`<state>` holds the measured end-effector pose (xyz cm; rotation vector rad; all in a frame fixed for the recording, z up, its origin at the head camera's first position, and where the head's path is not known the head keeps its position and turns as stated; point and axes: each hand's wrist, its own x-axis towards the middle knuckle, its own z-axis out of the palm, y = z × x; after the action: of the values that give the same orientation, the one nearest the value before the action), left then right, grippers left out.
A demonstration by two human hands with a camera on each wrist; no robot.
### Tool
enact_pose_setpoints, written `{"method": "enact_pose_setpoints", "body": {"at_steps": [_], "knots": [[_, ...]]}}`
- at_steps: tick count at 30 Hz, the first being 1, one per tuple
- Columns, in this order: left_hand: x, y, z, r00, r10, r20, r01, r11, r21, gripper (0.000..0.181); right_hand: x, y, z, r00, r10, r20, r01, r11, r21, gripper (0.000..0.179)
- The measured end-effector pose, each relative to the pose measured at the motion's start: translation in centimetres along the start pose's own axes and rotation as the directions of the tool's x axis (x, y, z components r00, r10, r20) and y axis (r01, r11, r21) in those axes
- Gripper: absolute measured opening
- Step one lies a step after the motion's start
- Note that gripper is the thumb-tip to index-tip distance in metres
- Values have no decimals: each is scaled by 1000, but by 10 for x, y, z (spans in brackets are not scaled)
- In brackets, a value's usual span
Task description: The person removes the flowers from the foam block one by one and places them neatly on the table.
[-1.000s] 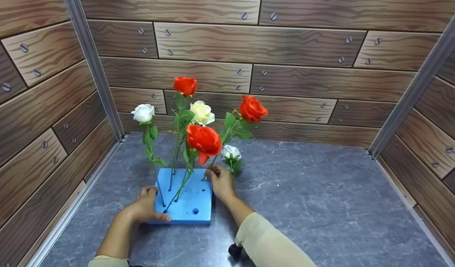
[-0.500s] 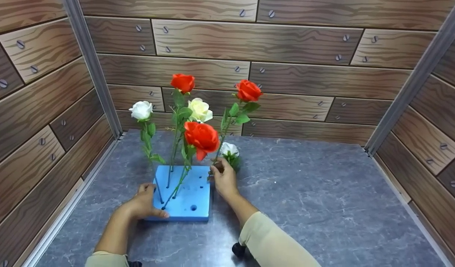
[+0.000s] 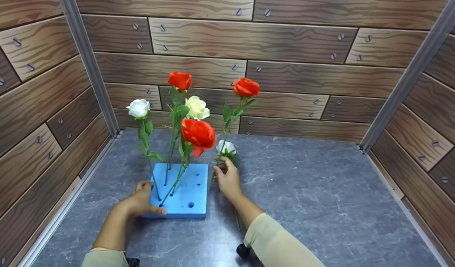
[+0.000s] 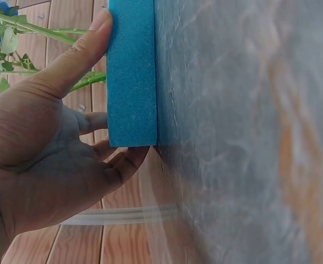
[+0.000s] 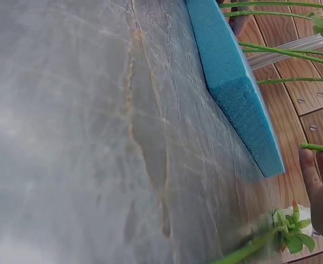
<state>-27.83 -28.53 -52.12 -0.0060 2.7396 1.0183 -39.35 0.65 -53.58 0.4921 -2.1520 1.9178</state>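
My left hand (image 3: 140, 200) grips the left front corner of a blue foam block (image 3: 185, 200), thumb near the front edge and fingers along the side. A white rose (image 3: 138, 108), a cream rose (image 3: 197, 108), a red rose (image 3: 180, 81) at the back and a larger red rose (image 3: 198, 136) in front stand in the block, stems tilted. Just right of the block, my right hand (image 3: 229, 180) pinches the stem of another red rose (image 3: 246, 87) upright. The cut end of that stem (image 5: 318, 148) hangs free in the right wrist view, apart from the block.
Another white rose (image 3: 226, 147) lies on the grey marbled table (image 3: 305, 193), its stem running beneath my right forearm. Bare holes (image 3: 190, 204) show in the block's right half. Wood-patterned walls (image 3: 287, 40) with metal corner posts (image 3: 402, 78) enclose the table.
My right hand has drawn the red rose out of the block's right back area and shifted it slightly right, standing more upright. My left hand keeps its grip on the block.
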Motion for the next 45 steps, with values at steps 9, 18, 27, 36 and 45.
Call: {"method": "enact_pose_setpoints", "body": {"at_steps": [9,18,27,36,45], "knots": [[1,1,0,1000,-3,4,3,1000,17,127,-13,-5,-19,997,57,52,-57,998,2,29],[-3,-1,-2,1000,-8,7,7,1000,18,130,-27,-17,-33,990,89,108,-83,995,-63,34],[-2,0,-3,1000,-3,20,2,1000,17,132,-39,-23,-53,982,122,142,-105,987,-122,38],[-3,0,-3,1000,-5,31,4,1000,17,133,-51,-29,-74,965,160,209,-136,983,-127,42],[-1,1,-2,999,-10,33,10,1000,17,132,-65,-30,-100,947,215,238,-181,971,-157,40]]}}
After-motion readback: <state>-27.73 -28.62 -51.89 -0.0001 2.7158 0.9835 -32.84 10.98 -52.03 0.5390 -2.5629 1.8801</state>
